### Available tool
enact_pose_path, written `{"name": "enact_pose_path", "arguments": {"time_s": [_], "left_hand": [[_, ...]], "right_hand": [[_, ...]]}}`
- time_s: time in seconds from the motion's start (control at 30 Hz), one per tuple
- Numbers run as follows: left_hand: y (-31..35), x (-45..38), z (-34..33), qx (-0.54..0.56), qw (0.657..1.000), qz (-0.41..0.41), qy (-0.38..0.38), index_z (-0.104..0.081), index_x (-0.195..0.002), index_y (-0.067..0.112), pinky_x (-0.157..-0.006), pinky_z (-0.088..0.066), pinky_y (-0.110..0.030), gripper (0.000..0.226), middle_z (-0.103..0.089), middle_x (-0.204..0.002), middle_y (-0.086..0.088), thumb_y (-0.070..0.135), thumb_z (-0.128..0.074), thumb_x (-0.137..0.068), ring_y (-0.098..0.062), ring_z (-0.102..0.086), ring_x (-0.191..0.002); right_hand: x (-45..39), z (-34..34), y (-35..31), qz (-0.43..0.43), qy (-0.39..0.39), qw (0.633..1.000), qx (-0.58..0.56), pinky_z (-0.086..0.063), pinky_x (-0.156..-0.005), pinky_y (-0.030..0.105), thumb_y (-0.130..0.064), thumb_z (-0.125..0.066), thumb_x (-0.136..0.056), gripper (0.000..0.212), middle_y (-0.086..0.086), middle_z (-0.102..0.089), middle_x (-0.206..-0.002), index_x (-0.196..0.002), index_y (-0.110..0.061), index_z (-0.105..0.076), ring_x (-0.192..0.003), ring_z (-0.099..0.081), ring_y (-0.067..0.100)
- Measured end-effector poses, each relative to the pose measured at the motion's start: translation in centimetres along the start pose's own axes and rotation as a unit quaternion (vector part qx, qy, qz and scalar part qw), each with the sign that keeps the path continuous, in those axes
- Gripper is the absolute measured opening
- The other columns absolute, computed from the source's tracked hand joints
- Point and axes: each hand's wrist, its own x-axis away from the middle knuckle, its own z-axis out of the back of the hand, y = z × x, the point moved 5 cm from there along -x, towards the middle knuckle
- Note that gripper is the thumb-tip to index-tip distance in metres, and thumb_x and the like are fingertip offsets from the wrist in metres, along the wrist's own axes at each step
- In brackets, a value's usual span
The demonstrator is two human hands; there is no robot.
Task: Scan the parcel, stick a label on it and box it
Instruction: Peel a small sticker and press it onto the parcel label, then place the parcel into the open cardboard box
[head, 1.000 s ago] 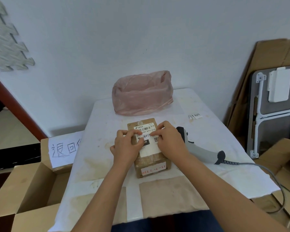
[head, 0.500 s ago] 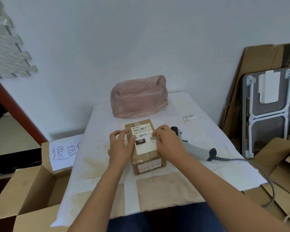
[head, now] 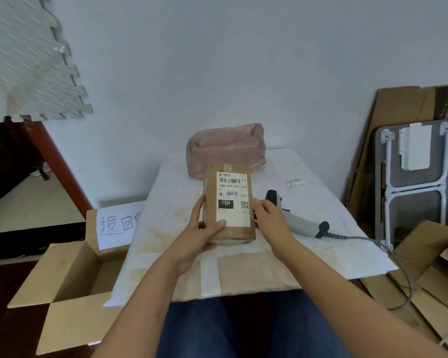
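A small brown cardboard parcel [head: 212, 200] is tilted up off the table, its top face turned toward me. A white shipping label [head: 233, 200] with a barcode, "15H" and a QR code is stuck on that face. My left hand [head: 204, 228] grips the parcel's lower left corner, thumb on the label. My right hand [head: 270, 220] touches its right edge with the fingers. A grey handheld scanner [head: 295, 218] lies on the table just right of my right hand, its cable trailing off to the right. An open cardboard box [head: 70, 277] with a handwritten sheet stands on the floor at the left.
A pink plastic bag [head: 225, 148] sits at the back of the white-covered table [head: 171, 202]. A small paper slip [head: 295, 181] lies at the right rear. Flattened cartons [head: 398, 112] and a folded grey table [head: 414, 182] lean against the wall on the right; more cardboard lies on the floor there.
The parcel was flat on the table with both hands pressing the label down. Now it is lifted and tipped up toward me, my left hand under its corner, right hand at its side.
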Motion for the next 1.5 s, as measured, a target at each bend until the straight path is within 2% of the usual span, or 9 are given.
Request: {"name": "enact_pose_path", "arguments": {"time_s": [0.17, 0.37, 0.5, 0.87, 1.03, 1.13, 1.27, 1.37, 1.5], "left_hand": [[1.2, 2.3, 1.7, 0.0, 0.997, -0.069, 0.041, -0.037, -0.139, 0.058, -0.091, -0.052, -0.031, 0.076, -0.062, -0.127, -0.008, 0.025, -0.079, -0.085, -0.021, -0.065, -0.114], [0.9, 5.2, 6.2, 0.04, 0.986, -0.115, 0.112, -0.04, -0.137, 0.056, -0.101, -0.051, -0.038, 0.07, -0.066, -0.126, -0.006, 0.028, -0.078, -0.085, -0.022, -0.066, -0.116], [-0.3, 7.0, 11.4, 0.115, 0.971, -0.105, 0.183, -0.04, -0.142, 0.046, -0.099, -0.05, -0.035, 0.068, -0.066, -0.128, -0.008, 0.022, -0.074, -0.089, -0.024, -0.067, -0.117], [-9.9, 9.5, 29.4, 0.194, 0.911, 0.005, 0.364, -0.043, -0.141, 0.028, -0.101, -0.051, -0.054, 0.053, -0.069, -0.122, -0.006, 0.025, -0.067, -0.095, -0.022, -0.068, -0.104], [-16.1, 7.4, 34.9, 0.137, 0.91, 0.138, 0.365, -0.037, -0.145, 0.021, -0.095, -0.054, -0.048, 0.06, -0.066, -0.125, -0.01, 0.027, -0.068, -0.094, -0.027, -0.066, -0.1], [-18.9, 5.1, 36.8, 0.1, 0.916, 0.194, 0.338, -0.036, -0.144, 0.01, -0.078, -0.052, -0.037, 0.056, -0.061, -0.133, -0.016, 0.027, -0.063, -0.098, -0.031, -0.063, -0.104], [-21.5, 1.2, 38.4, 0.03, 0.921, 0.245, 0.301, -0.039, -0.14, 0.0, -0.058, -0.042, -0.03, 0.049, -0.063, -0.117, -0.02, 0.029, -0.053, -0.103, -0.024, -0.06, -0.082], [-23.3, -1.6, 39.8, -0.015, 0.923, 0.278, 0.267, -0.047, -0.136, 0.004, -0.068, -0.047, -0.03, 0.048, -0.065, -0.11, -0.015, 0.039, -0.048, -0.103, -0.024, -0.06, -0.087], [-26.2, -3.7, 41.2, -0.002, 0.911, 0.329, 0.249, -0.046, -0.137, 0.013, -0.096, -0.05, -0.047, 0.05, -0.062, -0.13, -0.016, 0.045, -0.052, -0.098, -0.033, -0.059, -0.118]], "right_hand": [[2.3, -0.5, -1.1, 0.024, -0.001, 1.0, -0.017, -0.053, -0.097, 0.044, -0.039, -0.043, -0.1, 0.026, -0.005, -0.07, -0.107, -0.105, -0.022, -0.062, -0.099, -0.067, 0.014], [3.9, -2.8, -2.5, 0.034, -0.035, 0.999, 0.019, -0.053, -0.096, 0.04, -0.033, -0.041, -0.102, 0.02, -0.001, -0.062, -0.112, -0.109, -0.021, -0.055, -0.096, -0.065, 0.013], [4.9, -6.7, -3.4, 0.042, -0.077, 0.995, 0.047, -0.054, -0.094, 0.039, -0.029, -0.042, -0.101, 0.025, -0.001, -0.062, -0.117, -0.116, -0.017, -0.057, -0.1, -0.066, 0.016], [4.3, -22.9, -5.0, 0.092, -0.194, 0.966, 0.146, -0.057, -0.091, 0.044, -0.032, -0.042, -0.101, 0.029, 0.002, -0.065, -0.116, -0.113, -0.016, -0.062, -0.094, -0.069, 0.015], [3.3, -30.4, -4.3, 0.095, -0.228, 0.953, 0.173, -0.055, -0.093, 0.042, -0.033, -0.046, -0.1, 0.027, 0.001, -0.067, -0.115, -0.112, -0.016, -0.064, -0.098, -0.068, 0.021], [2.7, -33.9, -4.0, 0.094, -0.247, 0.947, 0.182, -0.054, -0.096, 0.044, -0.032, -0.049, -0.099, 0.026, 0.0, -0.066, -0.113, -0.113, -0.016, -0.065, -0.107, -0.066, 0.023], [1.8, -37.0, -3.7, 0.096, -0.262, 0.941, 0.193, -0.051, -0.101, 0.044, -0.032, -0.047, -0.1, 0.03, 0.002, -0.065, -0.12, -0.118, -0.014, -0.064, -0.112, -0.064, 0.023], [0.7, -38.0, -3.2, 0.085, -0.264, 0.94, 0.199, -0.051, -0.101, 0.044, -0.033, -0.046, -0.101, 0.032, 0.003, -0.063, -0.126, -0.121, -0.014, -0.062, -0.113, -0.064, 0.023], [-1.0, -38.3, -2.9, 0.089, -0.242, 0.946, 0.196, -0.052, -0.099, 0.043, -0.033, -0.045, -0.101, 0.031, 0.001, -0.066, -0.123, -0.119, -0.015, -0.063, -0.108, -0.066, 0.021]]}}
